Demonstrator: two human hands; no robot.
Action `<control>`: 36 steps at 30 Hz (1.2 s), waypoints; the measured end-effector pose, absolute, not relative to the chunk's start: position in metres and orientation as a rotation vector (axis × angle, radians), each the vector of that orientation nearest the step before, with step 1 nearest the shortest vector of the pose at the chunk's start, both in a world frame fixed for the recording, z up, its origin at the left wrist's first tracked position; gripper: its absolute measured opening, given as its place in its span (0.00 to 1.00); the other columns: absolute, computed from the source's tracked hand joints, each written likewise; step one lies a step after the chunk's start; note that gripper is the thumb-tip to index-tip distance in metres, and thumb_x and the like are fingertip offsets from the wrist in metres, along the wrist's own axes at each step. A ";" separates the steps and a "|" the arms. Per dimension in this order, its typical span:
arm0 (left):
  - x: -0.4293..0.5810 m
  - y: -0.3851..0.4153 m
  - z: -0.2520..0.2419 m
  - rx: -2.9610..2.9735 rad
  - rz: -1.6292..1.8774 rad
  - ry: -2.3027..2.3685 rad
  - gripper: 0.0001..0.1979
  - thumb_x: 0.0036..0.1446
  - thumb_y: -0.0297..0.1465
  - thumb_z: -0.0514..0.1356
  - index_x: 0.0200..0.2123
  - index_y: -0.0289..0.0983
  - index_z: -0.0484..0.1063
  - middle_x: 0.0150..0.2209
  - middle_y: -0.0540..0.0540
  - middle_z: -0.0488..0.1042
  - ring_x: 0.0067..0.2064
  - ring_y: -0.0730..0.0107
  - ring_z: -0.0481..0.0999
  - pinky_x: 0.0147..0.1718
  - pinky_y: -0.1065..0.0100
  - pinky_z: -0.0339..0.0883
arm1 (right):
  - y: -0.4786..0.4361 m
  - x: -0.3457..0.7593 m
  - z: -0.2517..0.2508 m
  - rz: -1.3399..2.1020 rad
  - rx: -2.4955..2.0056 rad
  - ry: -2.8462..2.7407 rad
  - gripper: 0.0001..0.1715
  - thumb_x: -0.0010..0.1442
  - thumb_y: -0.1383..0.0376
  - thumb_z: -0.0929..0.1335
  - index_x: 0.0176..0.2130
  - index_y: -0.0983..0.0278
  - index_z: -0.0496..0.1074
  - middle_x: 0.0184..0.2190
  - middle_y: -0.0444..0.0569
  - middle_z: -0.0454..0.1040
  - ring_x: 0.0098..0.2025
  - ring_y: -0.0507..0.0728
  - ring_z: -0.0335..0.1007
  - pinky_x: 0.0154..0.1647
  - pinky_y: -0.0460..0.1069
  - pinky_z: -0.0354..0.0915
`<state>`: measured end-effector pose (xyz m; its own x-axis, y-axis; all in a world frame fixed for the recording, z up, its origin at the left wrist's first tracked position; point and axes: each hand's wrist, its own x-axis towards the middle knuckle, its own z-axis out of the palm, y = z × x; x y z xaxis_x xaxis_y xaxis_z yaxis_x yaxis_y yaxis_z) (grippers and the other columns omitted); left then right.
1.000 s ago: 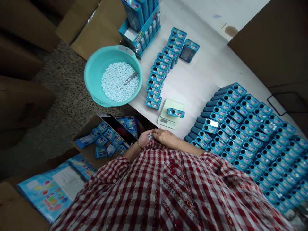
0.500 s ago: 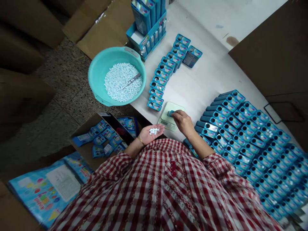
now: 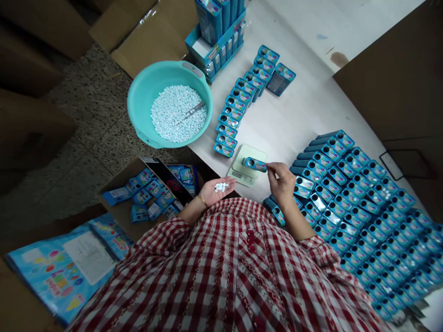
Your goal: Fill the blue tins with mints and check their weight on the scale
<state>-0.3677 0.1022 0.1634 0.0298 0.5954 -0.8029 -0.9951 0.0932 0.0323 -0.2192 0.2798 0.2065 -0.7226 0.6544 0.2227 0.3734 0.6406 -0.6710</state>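
My left hand is cupped palm up near the table's front edge with a small heap of white tablets lying in it. My right hand pinches the right end of a small blue tin, which sits over the pale green scale. I cannot tell whether the tin rests on the scale or hangs just above it. Rows of the same blue tins stand packed together right beside my right hand.
A teal basin of white tablets with a metal scoop overhangs the table's left edge. A line of blue tins runs to a blue display box. A carton of blue packets sits on the floor; brown cardboard stands right.
My hands were together at my chest, then parted. My right hand reached the tin on the scale and now holds its right end; the left stays cupped with tablets.
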 end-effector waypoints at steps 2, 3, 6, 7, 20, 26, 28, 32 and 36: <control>-0.365 0.102 0.162 -0.647 1.346 0.761 0.13 0.55 0.24 0.50 0.40 0.26 0.72 0.39 0.36 0.76 0.42 0.63 0.76 0.49 0.61 0.64 | 0.266 -0.220 0.208 0.893 -0.701 -2.513 0.13 0.61 0.67 0.61 0.43 0.61 0.71 0.35 0.51 0.73 0.40 0.55 0.69 0.41 0.51 0.67; -0.363 0.103 0.161 -0.637 1.324 0.757 0.13 0.56 0.24 0.50 0.39 0.26 0.72 0.38 0.36 0.76 0.42 0.63 0.76 0.48 0.61 0.64 | 0.256 -0.222 0.209 0.944 -0.589 -2.614 0.14 0.61 0.67 0.60 0.44 0.61 0.71 0.37 0.52 0.73 0.41 0.55 0.69 0.42 0.51 0.67; -0.354 0.104 0.158 -0.627 1.268 0.770 0.13 0.56 0.24 0.50 0.38 0.28 0.73 0.32 0.40 0.77 0.39 0.65 0.76 0.44 0.64 0.65 | 0.227 -0.231 0.204 1.082 -0.193 -2.945 0.16 0.62 0.68 0.59 0.48 0.62 0.69 0.42 0.54 0.71 0.44 0.56 0.67 0.44 0.51 0.66; -0.351 0.103 0.156 -0.632 1.261 0.781 0.12 0.56 0.24 0.50 0.38 0.29 0.73 0.30 0.42 0.77 0.37 0.66 0.76 0.42 0.66 0.66 | 0.219 -0.234 0.201 1.099 -0.122 -3.024 0.17 0.62 0.68 0.59 0.48 0.62 0.68 0.43 0.54 0.71 0.44 0.56 0.66 0.44 0.51 0.66; -0.344 0.103 0.157 -0.659 1.220 0.754 0.13 0.58 0.25 0.49 0.29 0.29 0.72 0.22 0.46 0.72 0.26 0.72 0.72 0.34 0.69 0.65 | 0.219 -0.232 0.199 1.242 -0.073 -2.962 0.12 0.62 0.69 0.59 0.42 0.64 0.68 0.39 0.53 0.71 0.41 0.55 0.65 0.41 0.51 0.67; -0.361 0.111 0.165 -0.567 1.306 0.696 0.14 0.58 0.26 0.48 0.37 0.27 0.73 0.38 0.36 0.76 0.43 0.62 0.75 0.49 0.61 0.62 | 0.264 -0.240 0.205 1.118 -0.521 -2.642 0.10 0.60 0.67 0.60 0.38 0.63 0.69 0.36 0.52 0.70 0.42 0.55 0.67 0.42 0.51 0.66; -0.364 0.112 0.167 -0.571 1.329 0.697 0.14 0.58 0.27 0.49 0.37 0.27 0.73 0.40 0.36 0.76 0.44 0.62 0.75 0.49 0.61 0.62 | 0.277 -0.246 0.204 1.023 -0.615 -2.657 0.09 0.60 0.68 0.61 0.38 0.63 0.70 0.36 0.52 0.70 0.40 0.55 0.67 0.41 0.50 0.66; -0.365 0.110 0.169 -0.585 1.343 0.716 0.14 0.58 0.26 0.48 0.37 0.26 0.73 0.41 0.35 0.76 0.43 0.62 0.75 0.49 0.62 0.63 | 0.286 -0.252 0.196 0.955 -0.697 -2.712 0.11 0.60 0.67 0.61 0.40 0.63 0.70 0.37 0.52 0.71 0.38 0.54 0.68 0.39 0.49 0.66; -0.363 0.106 0.166 -0.596 1.341 0.722 0.14 0.58 0.26 0.49 0.37 0.27 0.73 0.40 0.35 0.76 0.43 0.63 0.76 0.49 0.62 0.63 | 0.284 -0.247 0.191 0.962 -0.735 -2.613 0.12 0.62 0.65 0.60 0.42 0.62 0.70 0.39 0.51 0.72 0.41 0.54 0.69 0.42 0.49 0.66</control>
<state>-0.3629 0.1060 0.1662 0.0769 0.6470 -0.7586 -0.9895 0.1432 0.0218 -0.2468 0.2838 0.1910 -0.8378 0.5418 0.0672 0.3689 0.6526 -0.6618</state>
